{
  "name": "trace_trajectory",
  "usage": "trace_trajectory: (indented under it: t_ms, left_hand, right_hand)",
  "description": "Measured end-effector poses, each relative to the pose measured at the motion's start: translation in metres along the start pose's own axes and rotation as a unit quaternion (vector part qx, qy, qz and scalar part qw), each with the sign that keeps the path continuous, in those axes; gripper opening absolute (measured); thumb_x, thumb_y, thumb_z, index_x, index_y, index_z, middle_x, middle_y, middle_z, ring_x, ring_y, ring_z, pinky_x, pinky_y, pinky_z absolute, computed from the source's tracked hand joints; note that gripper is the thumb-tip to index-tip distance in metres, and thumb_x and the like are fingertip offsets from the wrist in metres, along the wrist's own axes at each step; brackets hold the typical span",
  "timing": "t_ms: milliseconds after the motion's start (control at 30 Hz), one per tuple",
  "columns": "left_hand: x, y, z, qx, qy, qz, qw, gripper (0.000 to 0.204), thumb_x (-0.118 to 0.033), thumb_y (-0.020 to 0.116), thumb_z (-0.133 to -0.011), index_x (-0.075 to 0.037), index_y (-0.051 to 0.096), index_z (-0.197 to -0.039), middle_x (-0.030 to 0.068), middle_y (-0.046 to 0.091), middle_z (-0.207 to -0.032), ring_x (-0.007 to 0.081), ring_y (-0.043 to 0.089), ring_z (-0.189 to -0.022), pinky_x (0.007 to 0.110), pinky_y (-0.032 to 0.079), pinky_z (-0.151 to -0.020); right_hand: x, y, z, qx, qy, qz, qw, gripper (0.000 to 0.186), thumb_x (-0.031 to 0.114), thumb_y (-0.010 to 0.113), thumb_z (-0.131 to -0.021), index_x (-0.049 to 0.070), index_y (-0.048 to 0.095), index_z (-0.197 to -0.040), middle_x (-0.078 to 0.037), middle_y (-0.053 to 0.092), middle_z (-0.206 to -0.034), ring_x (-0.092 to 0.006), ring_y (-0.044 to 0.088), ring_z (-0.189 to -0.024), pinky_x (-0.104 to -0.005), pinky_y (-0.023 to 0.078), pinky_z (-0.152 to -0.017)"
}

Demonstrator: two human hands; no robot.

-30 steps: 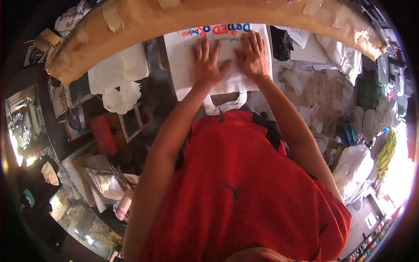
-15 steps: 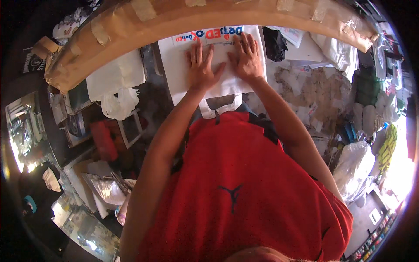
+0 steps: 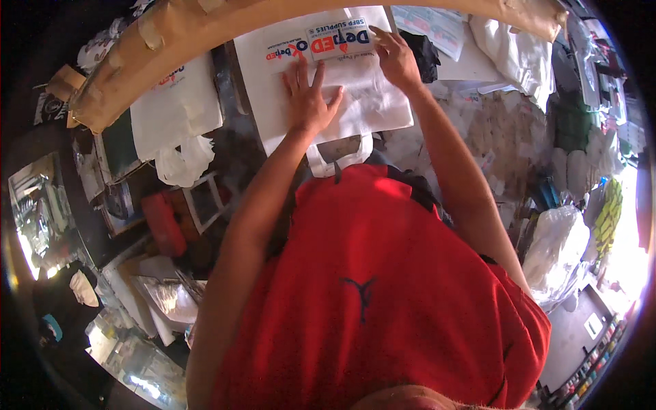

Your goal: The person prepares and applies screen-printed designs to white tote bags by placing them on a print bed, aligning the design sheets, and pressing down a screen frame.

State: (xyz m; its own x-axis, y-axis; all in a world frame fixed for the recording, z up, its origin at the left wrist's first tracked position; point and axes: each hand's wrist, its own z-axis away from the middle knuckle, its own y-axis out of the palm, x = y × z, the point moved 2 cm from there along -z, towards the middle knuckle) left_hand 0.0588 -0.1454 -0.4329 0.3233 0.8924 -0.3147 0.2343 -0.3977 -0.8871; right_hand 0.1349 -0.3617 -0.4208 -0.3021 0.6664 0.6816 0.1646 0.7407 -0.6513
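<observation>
"While our left hand [image 3: 311, 109] lies spread on the white bag [image 3: 365, 89] before us, is it soft?"

"It looks light, floppy; we'd lift by the near handle [image 3: 317, 162]. Whether our right grip [image 3: 398, 65] pinches its right edge, we can't tell."

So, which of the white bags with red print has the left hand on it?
The middle bag, straight ahead of the red shirt: the left hand lies spread on it. The bag farther left has no hand.
</observation>
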Motion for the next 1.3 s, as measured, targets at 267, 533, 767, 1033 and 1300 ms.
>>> trace_trajectory:
  t_ms: [267, 533, 767, 1033, 1300]
  left_hand:
    - [0.002, -0.001, -0.003, -0.012, 0.011, 0.006, 1.0, 0.072, -0.046, 0.067, -0.08, -0.012, 0.044, -0.139, 0.0276, 0.029, -0.147, 0.0459, 0.029, -0.135, 0.06, 0.018, -0.112]
    - [0.003, -0.005, -0.002, -0.025, -0.035, 0.017, 0.999, 0.084, -0.053, 0.066, -0.078, -0.008, 0.036, -0.143, 0.0265, 0.028, -0.148, 0.0462, 0.027, -0.136, 0.063, 0.016, -0.111]
    - [0.002, -0.005, 0.0, -0.011, -0.055, -0.048, 0.997, 0.089, -0.06, 0.064, -0.077, -0.008, 0.036, -0.144, 0.0284, 0.024, -0.148, 0.0489, 0.021, -0.138, 0.065, 0.011, -0.111]
    - [0.002, -0.006, -0.001, -0.026, -0.061, -0.027, 0.997, 0.088, -0.061, 0.064, -0.076, -0.011, 0.039, -0.143, 0.0275, 0.025, -0.148, 0.0506, 0.018, -0.138, 0.068, 0.009, -0.109]
    - [0.012, -0.005, -0.008, 0.001, -0.103, -0.081, 0.991, 0.072, -0.06, 0.057, -0.084, -0.009, 0.047, -0.135, 0.0252, 0.038, -0.138, 0.0467, 0.03, -0.132, 0.072, 0.011, -0.106]
  right_hand:
    - [-0.02, 0.0, -0.024, 0.085, -0.027, 0.04, 0.995, 0.034, 0.009, 0.067, -0.081, 0.015, 0.069, -0.114, -0.016, 0.063, -0.094, -0.0307, 0.06, -0.096, -0.0373, 0.05, -0.084]
    - [-0.012, -0.003, -0.028, 0.108, -0.007, 0.073, 0.991, 0.035, 0.019, 0.069, -0.081, 0.018, 0.068, -0.116, -0.012, 0.066, -0.098, -0.029, 0.06, -0.097, -0.0372, 0.05, -0.087]
    - [-0.018, 0.0, -0.031, 0.133, -0.061, 0.14, 0.979, 0.039, 0.029, 0.07, -0.079, 0.02, 0.067, -0.117, -0.011, 0.068, -0.1, -0.0288, 0.059, -0.099, -0.0375, 0.049, -0.09]
    - [-0.039, 0.003, -0.039, 0.151, 0.009, 0.05, 0.987, 0.024, 0.022, 0.058, -0.088, 0.02, 0.071, -0.107, -0.016, 0.066, -0.093, -0.0324, 0.062, -0.093, -0.0409, 0.051, -0.081]
    - [-0.011, -0.005, -0.043, 0.234, -0.055, 0.185, 0.953, 0.051, 0.043, 0.072, -0.077, 0.021, 0.062, -0.123, -0.015, 0.067, -0.099, -0.0351, 0.065, -0.09, -0.0434, 0.053, -0.08]
